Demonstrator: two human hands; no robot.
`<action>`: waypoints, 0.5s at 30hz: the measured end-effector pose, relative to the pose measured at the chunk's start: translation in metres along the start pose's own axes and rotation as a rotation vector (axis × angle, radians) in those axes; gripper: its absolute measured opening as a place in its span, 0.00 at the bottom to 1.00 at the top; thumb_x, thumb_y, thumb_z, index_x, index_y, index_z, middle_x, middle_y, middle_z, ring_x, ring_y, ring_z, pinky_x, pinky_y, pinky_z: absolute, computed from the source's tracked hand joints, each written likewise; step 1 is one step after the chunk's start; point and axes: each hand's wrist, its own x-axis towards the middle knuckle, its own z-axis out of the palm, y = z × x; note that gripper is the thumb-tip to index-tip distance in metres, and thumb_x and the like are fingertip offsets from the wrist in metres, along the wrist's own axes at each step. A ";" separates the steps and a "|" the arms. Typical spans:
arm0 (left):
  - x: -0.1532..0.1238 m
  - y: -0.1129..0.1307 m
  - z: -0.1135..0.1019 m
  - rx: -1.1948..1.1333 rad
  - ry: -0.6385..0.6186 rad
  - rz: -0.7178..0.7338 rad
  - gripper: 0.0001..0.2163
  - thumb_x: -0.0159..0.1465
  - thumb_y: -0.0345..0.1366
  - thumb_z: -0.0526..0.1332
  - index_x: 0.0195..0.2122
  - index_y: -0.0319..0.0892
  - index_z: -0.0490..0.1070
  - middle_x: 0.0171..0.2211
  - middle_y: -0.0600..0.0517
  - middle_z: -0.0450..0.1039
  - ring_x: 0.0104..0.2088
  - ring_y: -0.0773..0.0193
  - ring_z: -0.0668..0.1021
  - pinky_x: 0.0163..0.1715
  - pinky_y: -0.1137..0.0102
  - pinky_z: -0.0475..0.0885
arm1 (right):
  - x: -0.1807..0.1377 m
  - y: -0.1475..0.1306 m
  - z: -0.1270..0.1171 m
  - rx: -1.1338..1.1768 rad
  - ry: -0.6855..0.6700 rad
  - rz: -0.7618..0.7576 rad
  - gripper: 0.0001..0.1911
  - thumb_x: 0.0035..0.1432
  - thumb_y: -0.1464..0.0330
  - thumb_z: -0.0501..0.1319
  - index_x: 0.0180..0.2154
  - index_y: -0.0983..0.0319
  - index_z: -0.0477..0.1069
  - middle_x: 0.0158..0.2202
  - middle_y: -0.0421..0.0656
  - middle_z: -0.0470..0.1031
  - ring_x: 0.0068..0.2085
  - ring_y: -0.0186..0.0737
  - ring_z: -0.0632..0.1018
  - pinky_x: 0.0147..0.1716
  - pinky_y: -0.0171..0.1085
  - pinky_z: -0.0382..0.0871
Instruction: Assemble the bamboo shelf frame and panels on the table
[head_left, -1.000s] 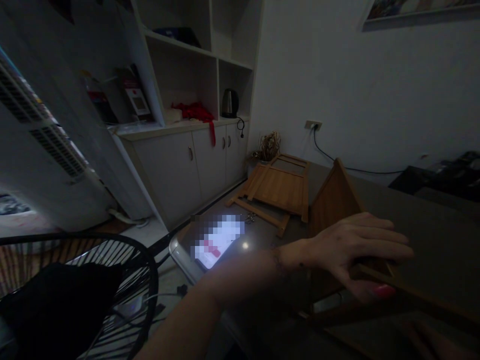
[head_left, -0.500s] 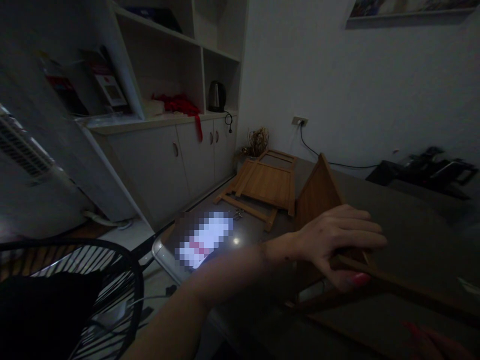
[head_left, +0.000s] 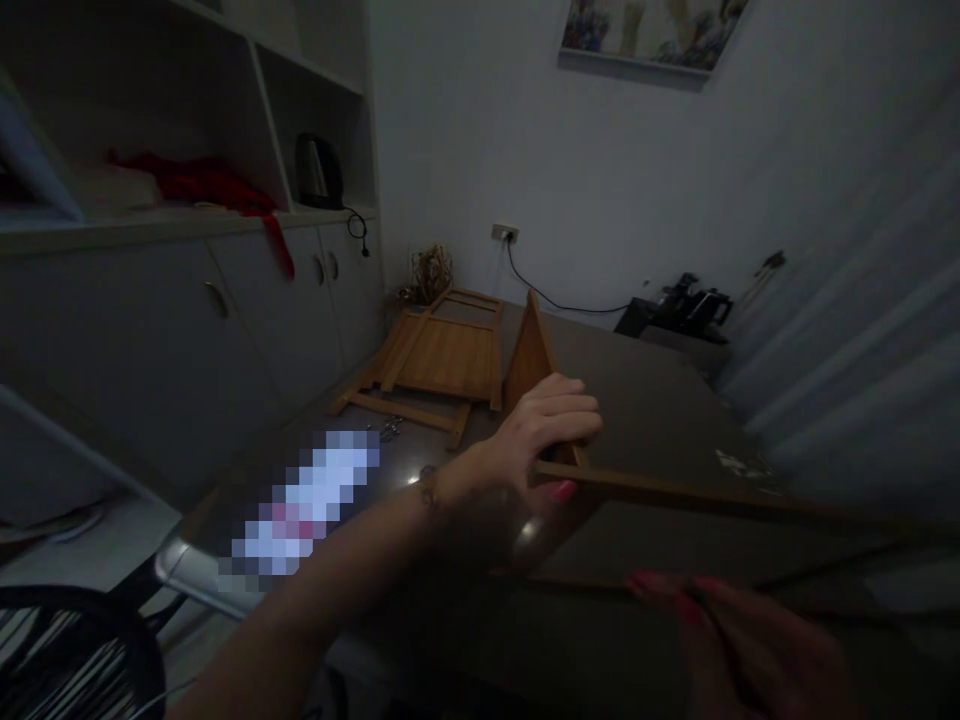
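Note:
My left hand [head_left: 544,430] is wrapped round the corner of a wooden frame, where an upright wooden panel [head_left: 532,350] meets a long thin wooden rail [head_left: 675,492]. The rail runs off to the right. Low in the view, in deep shadow, my right hand [head_left: 772,640] has its fingertips pressed together. A dark thin thing seems to lie between them, too dim to name. Beyond my left hand, slatted wooden panels and rails [head_left: 446,358] lie flat on the table. Small metal fittings [head_left: 388,430] lie near them.
A pixelated bright screen [head_left: 307,505] lies on the grey table [head_left: 622,380] at left. Dried plants [head_left: 431,272] and a dark appliance [head_left: 682,308] stand along the back. A black chair [head_left: 82,640] is at lower left, cabinets [head_left: 150,330] behind it.
My view has swung right, so everything sits further left. My right hand has come further into view, fingertips together. My left hand keeps its hold on the frame corner.

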 end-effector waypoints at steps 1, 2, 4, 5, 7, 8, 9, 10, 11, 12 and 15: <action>0.001 0.001 0.000 -0.018 0.028 0.005 0.29 0.61 0.65 0.30 0.23 0.44 0.49 0.19 0.55 0.54 0.25 0.63 0.64 0.29 0.65 0.60 | 0.007 -0.009 0.002 0.016 0.006 -0.013 0.05 0.63 0.67 0.61 0.39 0.58 0.76 0.31 0.40 0.81 0.26 0.39 0.81 0.25 0.33 0.79; 0.002 0.001 -0.001 -0.031 0.055 0.017 0.29 0.61 0.64 0.30 0.23 0.44 0.48 0.19 0.56 0.53 0.24 0.63 0.63 0.28 0.65 0.59 | 0.013 -0.018 0.004 0.049 0.080 -0.023 0.04 0.62 0.69 0.62 0.39 0.59 0.76 0.31 0.41 0.81 0.26 0.38 0.81 0.24 0.33 0.78; 0.003 0.000 -0.001 -0.036 0.078 0.045 0.28 0.61 0.64 0.30 0.23 0.44 0.48 0.18 0.56 0.52 0.23 0.64 0.62 0.27 0.65 0.58 | 0.024 -0.034 0.012 0.171 0.184 -0.104 0.05 0.60 0.74 0.64 0.39 0.60 0.75 0.33 0.40 0.81 0.27 0.37 0.81 0.26 0.33 0.78; 0.004 0.000 -0.002 -0.026 0.071 0.055 0.28 0.62 0.64 0.31 0.22 0.44 0.47 0.18 0.56 0.52 0.23 0.64 0.61 0.27 0.65 0.58 | 0.029 -0.040 0.016 0.202 0.221 -0.141 0.08 0.59 0.77 0.65 0.40 0.61 0.75 0.33 0.40 0.81 0.29 0.37 0.81 0.28 0.33 0.79; 0.004 -0.001 -0.002 0.005 0.033 0.060 0.27 0.62 0.63 0.31 0.22 0.45 0.46 0.18 0.55 0.52 0.23 0.64 0.61 0.26 0.65 0.58 | 0.037 -0.048 0.024 0.229 0.268 -0.197 0.13 0.55 0.81 0.66 0.40 0.61 0.75 0.33 0.40 0.80 0.31 0.36 0.80 0.31 0.35 0.78; 0.005 -0.001 -0.002 0.020 0.022 0.058 0.27 0.62 0.63 0.30 0.22 0.45 0.46 0.18 0.55 0.53 0.23 0.64 0.61 0.26 0.64 0.58 | 0.039 -0.050 0.028 0.229 0.277 -0.217 0.14 0.54 0.82 0.67 0.41 0.62 0.75 0.33 0.40 0.79 0.31 0.35 0.80 0.32 0.35 0.78; 0.004 -0.001 -0.003 0.030 0.015 0.052 0.27 0.62 0.63 0.29 0.22 0.45 0.46 0.18 0.55 0.53 0.23 0.64 0.61 0.26 0.64 0.58 | 0.041 -0.052 0.031 0.231 0.277 -0.233 0.15 0.53 0.82 0.67 0.41 0.62 0.75 0.32 0.39 0.79 0.31 0.35 0.79 0.33 0.36 0.77; 0.004 -0.001 -0.003 0.035 0.015 0.049 0.27 0.61 0.63 0.29 0.22 0.45 0.46 0.18 0.54 0.54 0.23 0.63 0.61 0.26 0.64 0.58 | 0.043 -0.053 0.033 0.235 0.269 -0.244 0.15 0.53 0.82 0.67 0.41 0.62 0.75 0.32 0.39 0.78 0.31 0.34 0.79 0.33 0.36 0.76; 0.004 0.000 -0.003 0.036 0.022 0.044 0.27 0.61 0.63 0.29 0.23 0.45 0.46 0.18 0.54 0.54 0.23 0.63 0.61 0.26 0.64 0.57 | 0.044 -0.054 0.035 0.241 0.257 -0.254 0.14 0.53 0.82 0.67 0.40 0.62 0.75 0.32 0.39 0.78 0.31 0.34 0.78 0.34 0.36 0.76; 0.004 0.000 -0.003 0.032 0.031 0.041 0.27 0.62 0.63 0.29 0.23 0.44 0.46 0.18 0.54 0.54 0.23 0.63 0.61 0.26 0.64 0.57 | 0.045 -0.055 0.036 0.240 0.248 -0.261 0.14 0.53 0.82 0.68 0.40 0.62 0.75 0.32 0.39 0.78 0.31 0.34 0.78 0.34 0.36 0.75; 0.003 0.001 -0.003 0.014 0.052 0.037 0.27 0.62 0.62 0.30 0.23 0.44 0.47 0.18 0.54 0.54 0.24 0.63 0.62 0.27 0.64 0.58 | 0.049 -0.057 0.039 0.204 0.256 -0.267 0.11 0.55 0.79 0.68 0.38 0.61 0.75 0.31 0.38 0.78 0.30 0.34 0.78 0.34 0.37 0.73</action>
